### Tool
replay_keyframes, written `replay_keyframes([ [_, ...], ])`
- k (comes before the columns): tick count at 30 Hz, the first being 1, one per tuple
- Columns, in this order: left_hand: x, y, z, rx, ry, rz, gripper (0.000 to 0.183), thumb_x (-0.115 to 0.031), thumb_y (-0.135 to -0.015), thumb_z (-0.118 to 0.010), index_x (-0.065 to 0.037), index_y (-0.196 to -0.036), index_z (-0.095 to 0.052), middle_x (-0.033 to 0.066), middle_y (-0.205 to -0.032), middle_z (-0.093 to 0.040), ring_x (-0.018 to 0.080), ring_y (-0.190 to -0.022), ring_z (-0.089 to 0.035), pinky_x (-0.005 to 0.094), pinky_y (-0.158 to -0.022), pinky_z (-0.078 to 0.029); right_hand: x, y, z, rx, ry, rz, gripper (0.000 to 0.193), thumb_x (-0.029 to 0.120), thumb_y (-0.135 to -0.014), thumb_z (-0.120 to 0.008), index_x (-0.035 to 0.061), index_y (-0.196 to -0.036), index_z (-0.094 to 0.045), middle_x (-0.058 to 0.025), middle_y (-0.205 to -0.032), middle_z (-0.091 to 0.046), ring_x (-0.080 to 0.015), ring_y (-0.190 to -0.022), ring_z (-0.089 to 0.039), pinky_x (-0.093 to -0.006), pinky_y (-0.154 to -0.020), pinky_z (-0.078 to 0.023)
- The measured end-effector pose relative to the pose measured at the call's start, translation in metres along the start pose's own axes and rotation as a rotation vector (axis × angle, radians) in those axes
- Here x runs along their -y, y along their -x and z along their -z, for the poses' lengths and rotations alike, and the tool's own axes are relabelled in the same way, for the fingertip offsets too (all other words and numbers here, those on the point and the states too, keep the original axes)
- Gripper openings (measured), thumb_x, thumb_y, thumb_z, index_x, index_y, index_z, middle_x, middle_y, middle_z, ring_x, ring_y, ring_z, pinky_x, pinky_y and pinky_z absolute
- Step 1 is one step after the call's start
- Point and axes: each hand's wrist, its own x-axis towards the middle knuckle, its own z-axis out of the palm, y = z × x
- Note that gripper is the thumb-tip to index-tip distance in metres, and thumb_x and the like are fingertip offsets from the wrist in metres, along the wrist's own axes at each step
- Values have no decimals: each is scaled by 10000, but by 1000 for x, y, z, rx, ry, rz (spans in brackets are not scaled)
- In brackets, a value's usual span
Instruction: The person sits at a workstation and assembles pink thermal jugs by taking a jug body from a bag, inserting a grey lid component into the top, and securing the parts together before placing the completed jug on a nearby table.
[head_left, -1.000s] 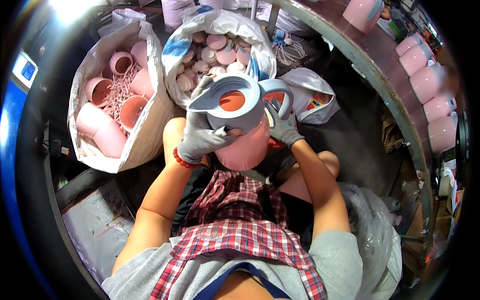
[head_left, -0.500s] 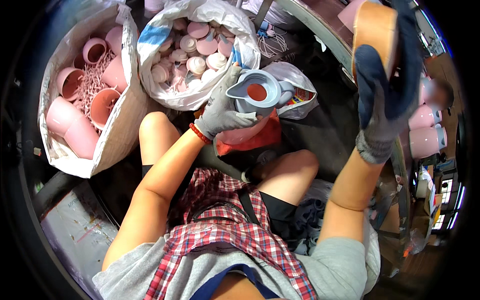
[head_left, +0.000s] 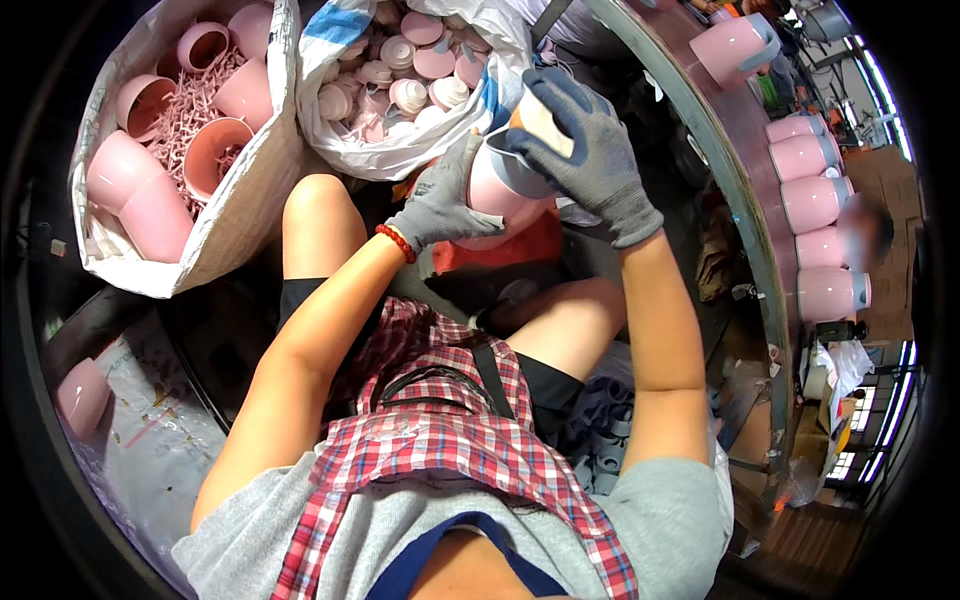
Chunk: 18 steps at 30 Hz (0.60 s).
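My left hand (head_left: 445,195), in a grey glove, is wrapped round a pink jug (head_left: 497,200) with a grey-blue spout collar (head_left: 518,168). The jug stands over my lap, above a red-orange surface (head_left: 505,245). In my right hand (head_left: 595,150), gloved in grey and dark blue, is a tan block with a pale, rounded face (head_left: 545,122). It is at the jug's top, against or just above the collar. My fingers hide part of the block and the jug's opening, so I cannot tell its exact kind.
A white sack (head_left: 268,175) of pink cups and shredded packing stands at left. Beside it, another sack (head_left: 325,110) holds pink and white lids. Along the right runs a bench edge (head_left: 735,180) with several pink jugs (head_left: 810,205); a person is beyond. Grey-blue parts (head_left: 600,455) lie by my right thigh.
My right hand has swung down and left from the upper right, bringing the tan block to the jug's top. The jug has tilted slightly in my left hand.
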Motion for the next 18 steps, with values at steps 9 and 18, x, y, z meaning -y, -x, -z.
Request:
replay_keyframes([
  [9, -10, 7, 48, 10, 165, 140, 1085, -308, -571, -820, -3, -1428, -229, 222, -1418, -332, 304, -1341, -309, 375, -1095, -258, -47, 9, 45, -258, -344, -256, 519, 258, -811, -705, -16, -1217, -535, -195, -1210, -557, -287, -1108, -558, -353, -949, -429],
  [18, -59, 82, 84, 238, 855, 290, 1310, -673, -577, -757, 26, -1450, -76, 147, -1484, -212, 235, -1378, -187, 399, -1106, -173, -95, 132, -173, -63, -163, -378, 610, 311, -788, -672, 100, -1319, -458, -149, -1204, -561, -360, -1095, -534, -428, -908, -440],
])
